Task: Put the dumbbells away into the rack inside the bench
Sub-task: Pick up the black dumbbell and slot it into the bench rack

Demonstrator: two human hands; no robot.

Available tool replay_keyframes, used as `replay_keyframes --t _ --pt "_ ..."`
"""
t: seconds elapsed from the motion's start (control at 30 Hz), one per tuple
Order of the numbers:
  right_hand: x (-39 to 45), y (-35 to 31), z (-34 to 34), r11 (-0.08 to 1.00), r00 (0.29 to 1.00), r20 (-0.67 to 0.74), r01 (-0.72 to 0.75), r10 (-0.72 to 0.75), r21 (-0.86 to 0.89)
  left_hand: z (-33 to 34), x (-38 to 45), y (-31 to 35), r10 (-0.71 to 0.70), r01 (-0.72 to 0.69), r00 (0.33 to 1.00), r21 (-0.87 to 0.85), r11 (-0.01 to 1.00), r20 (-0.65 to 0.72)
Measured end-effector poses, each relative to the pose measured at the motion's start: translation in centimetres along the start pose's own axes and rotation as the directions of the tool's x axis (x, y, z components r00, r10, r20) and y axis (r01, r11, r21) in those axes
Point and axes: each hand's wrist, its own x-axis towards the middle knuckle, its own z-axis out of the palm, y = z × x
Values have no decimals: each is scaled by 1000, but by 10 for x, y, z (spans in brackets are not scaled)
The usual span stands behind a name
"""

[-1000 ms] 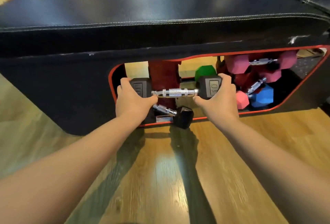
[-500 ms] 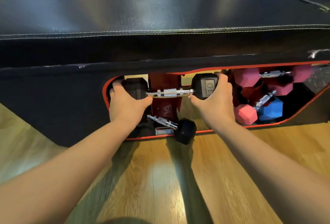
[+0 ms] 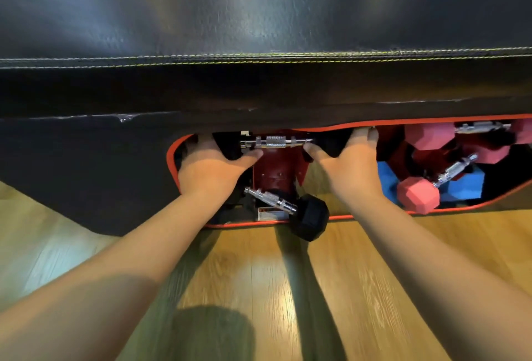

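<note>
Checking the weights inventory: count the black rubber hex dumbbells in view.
2: one black rubber hex dumbbell held high between both hands; another low, its head poking out. More may be hidden.

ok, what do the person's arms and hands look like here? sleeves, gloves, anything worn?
Both forearms are bare as far as the view shows: no sleeves in frame. The left hand and right hand have no gloves, and no watch, band or ring is visible. Fingertips are partly hidden.

Both hands have raised the black dumbbell (image 3: 276, 142) (heads now half hidden) under the bench's (image 3: 259, 87) overhang.
</note>
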Motion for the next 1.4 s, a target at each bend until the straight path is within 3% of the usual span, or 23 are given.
replay_keyframes --t 0.07,0.17,0.37,0.7,1.4 --pt "-3 -3 -1 988 999 38 33 -28 -150 -2 -1 7 -8 -7 997 207 978 71" --pt "-4 -8 7 956 992 118 -11 47 -293 -4 -4 14 -24 -7 995 303 953 98" --pt "1 -14 0 937 976 184 -50 120 -345 5 0 14 20 -41 996 248 968 89" --pt "6 -2 13 915 993 107 -7 55 -404 6 2 10 82 -99 994 242 965 78" --pt "15 16 21 883 991 129 85 -29 -461 7 4 11 78 -120 986 312 942 144"
